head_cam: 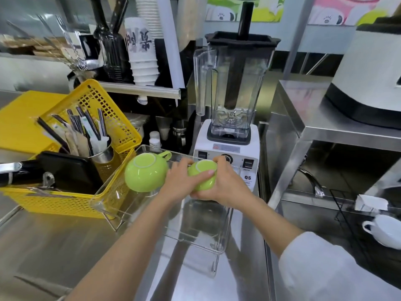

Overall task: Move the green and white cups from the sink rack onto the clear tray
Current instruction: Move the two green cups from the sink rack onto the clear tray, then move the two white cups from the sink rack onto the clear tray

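Steel counter point(65, 246) carried the clear tray point(121, 187). One green cup point(145, 174) sat upturned in it, left of the grip. Left hand point(182, 183) and right hand point(225, 187) clasped a second green cup point(201, 170) over the tray. Far right, a white cup point(386, 231) waited on the black rack point(345, 213).

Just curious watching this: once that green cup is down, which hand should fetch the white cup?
Probably the right hand: the white cup sits far on the person's right, while the left hand would have to cross over.
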`<state>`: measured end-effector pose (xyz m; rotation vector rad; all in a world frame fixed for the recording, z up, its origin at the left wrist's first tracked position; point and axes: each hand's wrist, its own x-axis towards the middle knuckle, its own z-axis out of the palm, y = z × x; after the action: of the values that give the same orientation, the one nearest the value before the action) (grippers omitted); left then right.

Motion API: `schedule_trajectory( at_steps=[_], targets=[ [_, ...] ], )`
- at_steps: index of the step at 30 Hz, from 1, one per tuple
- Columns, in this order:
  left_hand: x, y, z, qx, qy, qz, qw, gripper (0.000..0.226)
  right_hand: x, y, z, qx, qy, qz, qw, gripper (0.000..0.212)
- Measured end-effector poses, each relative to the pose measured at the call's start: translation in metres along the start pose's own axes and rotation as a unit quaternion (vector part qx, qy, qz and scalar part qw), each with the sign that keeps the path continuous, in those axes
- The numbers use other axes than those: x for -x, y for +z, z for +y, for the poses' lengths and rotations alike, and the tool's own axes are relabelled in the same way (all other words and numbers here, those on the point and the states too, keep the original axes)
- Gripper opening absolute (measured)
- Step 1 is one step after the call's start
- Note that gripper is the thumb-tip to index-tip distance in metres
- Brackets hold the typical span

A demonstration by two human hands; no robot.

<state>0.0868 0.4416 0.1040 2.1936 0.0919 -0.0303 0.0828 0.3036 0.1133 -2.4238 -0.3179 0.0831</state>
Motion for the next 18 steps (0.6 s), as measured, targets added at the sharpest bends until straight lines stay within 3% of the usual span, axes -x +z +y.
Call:
schedule_trajectory(
  at_steps=[5,8,10,13,18],
  targets=[
    [0.003,0.004,-0.005,0.008,0.024,0.007,1.000,0.061,-0.002,0.004,0.002,0.033,0.000,0.005,0.999,0.102],
    [0.005,0.005,-0.005,0.007,0.029,0.012,0.999,0.061,-0.003,0.006,0.003,0.070,0.000,0.017,0.997,0.103],
    [0.004,0.003,-0.006,-0.062,0.038,0.018,0.997,0.070,-0.003,0.006,0.004,0.080,-0.007,0.011,0.997,0.104],
    [0.005,0.002,-0.003,-0.242,0.076,0.047,0.966,0.086,0.002,-0.003,0.013,0.058,-0.019,-0.009,0.998,0.109],
    [0.014,0.014,0.032,-0.274,0.166,0.080,0.944,0.086,0.021,-0.036,0.034,-0.006,-0.057,0.038,0.998,0.102]
  ],
)
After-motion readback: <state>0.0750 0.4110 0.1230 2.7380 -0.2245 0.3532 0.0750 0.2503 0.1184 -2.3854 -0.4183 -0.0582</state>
